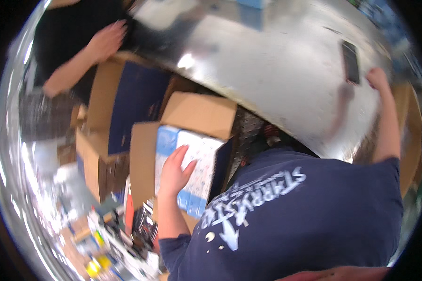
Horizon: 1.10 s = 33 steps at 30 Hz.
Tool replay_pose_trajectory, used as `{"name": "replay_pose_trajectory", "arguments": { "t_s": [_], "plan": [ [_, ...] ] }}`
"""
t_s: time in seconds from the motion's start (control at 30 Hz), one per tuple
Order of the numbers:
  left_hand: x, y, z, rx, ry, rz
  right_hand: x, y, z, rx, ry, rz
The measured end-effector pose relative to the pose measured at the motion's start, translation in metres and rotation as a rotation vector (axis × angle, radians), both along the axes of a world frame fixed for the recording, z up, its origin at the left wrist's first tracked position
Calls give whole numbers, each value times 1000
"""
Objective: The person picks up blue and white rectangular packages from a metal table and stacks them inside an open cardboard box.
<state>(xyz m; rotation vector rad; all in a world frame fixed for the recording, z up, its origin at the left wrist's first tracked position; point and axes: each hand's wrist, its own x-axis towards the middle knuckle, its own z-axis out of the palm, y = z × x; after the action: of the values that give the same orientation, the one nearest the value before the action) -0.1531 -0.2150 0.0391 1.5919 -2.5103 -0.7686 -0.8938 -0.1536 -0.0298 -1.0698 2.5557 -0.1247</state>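
My left hand (pixel 174 171) lies with its fingers apart on the white and light-blue packages (pixel 197 157), which sit packed side by side in an open cardboard box (pixel 199 112). Brown flaps of that box stand outward at its far and left sides. Over at the right, my right hand (pixel 378 79) is curled into a fist on the metal table (pixel 286 70), with no object showing in it. Close to this fist lies a dark phone (pixel 350 63), apart from it.
Left of the packages stands another open carton (pixel 98 154) with a dark blue panel (pixel 138 103). Beyond it is a co-worker's hand (pixel 108 42). A brown box (pixel 408 131) is beside my right arm. Mixed goods (pixel 112 253) fill the lower left.
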Motion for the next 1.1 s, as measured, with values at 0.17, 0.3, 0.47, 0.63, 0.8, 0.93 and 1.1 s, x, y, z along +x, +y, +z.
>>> {"name": "replay_pose_trajectory", "arguments": {
  "t_s": [0.17,0.3,0.47,0.63,0.8,0.93,1.1],
  "plan": [
    [-57,12,30,-45,336,67,230,-79,94,-580,-894,126],
    [-94,12,30,-278,533,34,412,-128,71,23,-1529,889],
    [-23,35,20,-82,535,399,505,-111,57,30,-1783,951],
    [103,50,-48,226,100,642,502,-79,17,49,-1490,918],
    [129,44,-90,70,19,522,498,-19,33,236,-1566,716],
    [134,67,-72,-227,-36,504,479,-26,-47,-191,-958,613],
    [237,145,-48,-254,-256,744,441,-51,-86,-68,-440,321]
  ]
}}
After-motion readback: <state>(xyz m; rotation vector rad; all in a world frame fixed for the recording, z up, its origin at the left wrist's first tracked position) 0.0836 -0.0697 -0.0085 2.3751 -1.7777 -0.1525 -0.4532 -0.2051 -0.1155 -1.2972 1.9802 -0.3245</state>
